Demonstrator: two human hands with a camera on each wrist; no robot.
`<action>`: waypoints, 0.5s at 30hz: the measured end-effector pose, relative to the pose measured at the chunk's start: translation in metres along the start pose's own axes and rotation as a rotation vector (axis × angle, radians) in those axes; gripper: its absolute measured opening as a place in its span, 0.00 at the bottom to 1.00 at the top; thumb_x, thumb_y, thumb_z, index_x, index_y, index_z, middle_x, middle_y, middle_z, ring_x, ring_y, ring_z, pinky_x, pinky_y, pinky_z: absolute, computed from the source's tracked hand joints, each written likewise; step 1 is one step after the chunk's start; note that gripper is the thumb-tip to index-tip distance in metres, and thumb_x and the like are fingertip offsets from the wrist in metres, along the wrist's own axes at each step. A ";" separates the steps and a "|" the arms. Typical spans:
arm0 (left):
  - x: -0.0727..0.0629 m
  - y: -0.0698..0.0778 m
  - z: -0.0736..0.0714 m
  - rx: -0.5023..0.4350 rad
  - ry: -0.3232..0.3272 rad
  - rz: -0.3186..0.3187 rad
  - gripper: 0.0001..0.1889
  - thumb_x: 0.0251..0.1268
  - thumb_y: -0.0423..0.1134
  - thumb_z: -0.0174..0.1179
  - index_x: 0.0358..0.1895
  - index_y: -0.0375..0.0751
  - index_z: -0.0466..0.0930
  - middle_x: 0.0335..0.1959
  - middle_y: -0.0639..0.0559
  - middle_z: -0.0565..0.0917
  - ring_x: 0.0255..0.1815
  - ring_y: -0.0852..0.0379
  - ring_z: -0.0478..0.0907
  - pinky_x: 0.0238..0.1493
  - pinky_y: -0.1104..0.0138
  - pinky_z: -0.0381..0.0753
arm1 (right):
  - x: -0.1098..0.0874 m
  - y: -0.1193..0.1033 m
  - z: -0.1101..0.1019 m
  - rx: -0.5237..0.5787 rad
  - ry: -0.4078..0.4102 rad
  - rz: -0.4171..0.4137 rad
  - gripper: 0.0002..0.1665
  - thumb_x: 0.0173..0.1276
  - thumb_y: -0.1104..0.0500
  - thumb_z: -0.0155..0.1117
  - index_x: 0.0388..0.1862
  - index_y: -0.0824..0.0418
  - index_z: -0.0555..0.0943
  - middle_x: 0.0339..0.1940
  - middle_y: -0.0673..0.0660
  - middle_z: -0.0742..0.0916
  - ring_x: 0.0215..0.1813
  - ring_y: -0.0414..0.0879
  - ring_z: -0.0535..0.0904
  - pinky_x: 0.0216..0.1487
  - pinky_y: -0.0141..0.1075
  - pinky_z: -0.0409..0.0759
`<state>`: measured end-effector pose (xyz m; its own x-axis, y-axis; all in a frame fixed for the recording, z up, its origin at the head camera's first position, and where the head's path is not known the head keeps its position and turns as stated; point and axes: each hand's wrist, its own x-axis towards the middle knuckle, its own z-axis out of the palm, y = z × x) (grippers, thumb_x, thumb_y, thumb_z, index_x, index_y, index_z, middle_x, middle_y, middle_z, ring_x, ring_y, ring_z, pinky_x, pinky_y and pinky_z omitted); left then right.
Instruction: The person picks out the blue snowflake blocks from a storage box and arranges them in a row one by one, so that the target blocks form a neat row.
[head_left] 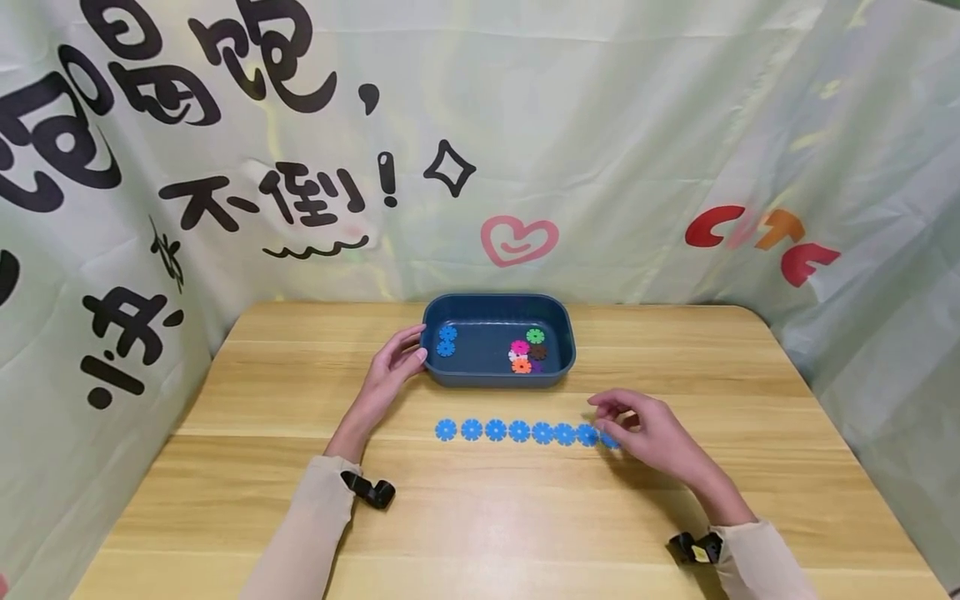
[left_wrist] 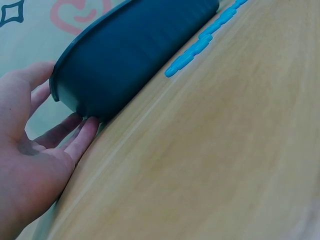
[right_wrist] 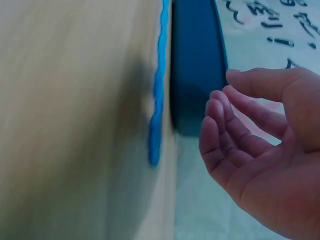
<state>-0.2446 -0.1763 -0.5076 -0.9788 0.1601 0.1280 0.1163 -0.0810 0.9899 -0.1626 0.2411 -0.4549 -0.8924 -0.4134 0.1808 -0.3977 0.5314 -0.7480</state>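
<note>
Several blue snowflake-shaped discs [head_left: 519, 431] form a row on the table, in front of a dark blue plastic bin [head_left: 495, 380]. My left hand [head_left: 392, 363] touches the bin's left end; in the left wrist view its fingertips [left_wrist: 89, 131] rest against the end wall. Above the right end of the row is my right hand [head_left: 645, 429], its fingers loosely bent. It partly covers the last disc [head_left: 612, 440]. Nothing shows between thumb and fingers in the right wrist view, where the hand [right_wrist: 265, 145] is apart from the row.
Two blue discs [head_left: 447, 341] lie at the left inside the bin. A small group at its right includes a green disc [head_left: 535, 336], a pink disc [head_left: 520, 347] and an orange disc [head_left: 521, 366]. A printed curtain [head_left: 615, 167] hangs behind the wooden table [head_left: 480, 525].
</note>
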 end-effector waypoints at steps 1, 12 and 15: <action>0.000 0.000 0.000 -0.001 -0.003 -0.001 0.27 0.78 0.38 0.57 0.75 0.42 0.66 0.73 0.39 0.68 0.72 0.39 0.67 0.62 0.60 0.79 | 0.002 -0.003 0.002 0.004 0.003 -0.009 0.14 0.69 0.68 0.69 0.53 0.67 0.83 0.38 0.51 0.86 0.40 0.45 0.81 0.39 0.36 0.87; -0.002 0.000 0.001 0.036 0.005 0.005 0.25 0.77 0.42 0.58 0.74 0.47 0.69 0.72 0.42 0.69 0.70 0.42 0.70 0.62 0.59 0.79 | 0.036 -0.040 0.018 0.024 0.027 -0.126 0.13 0.69 0.67 0.69 0.50 0.57 0.84 0.43 0.50 0.86 0.42 0.44 0.81 0.41 0.39 0.87; -0.002 0.001 0.001 0.039 0.008 0.014 0.25 0.77 0.44 0.59 0.73 0.49 0.70 0.71 0.42 0.70 0.69 0.42 0.71 0.60 0.61 0.80 | 0.046 -0.048 0.022 0.027 0.034 -0.141 0.13 0.70 0.66 0.70 0.51 0.56 0.84 0.43 0.47 0.85 0.43 0.42 0.81 0.42 0.39 0.87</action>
<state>-0.2421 -0.1762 -0.5069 -0.9783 0.1514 0.1414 0.1361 -0.0451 0.9897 -0.1798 0.1802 -0.4252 -0.8349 -0.4570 0.3066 -0.5143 0.4497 -0.7302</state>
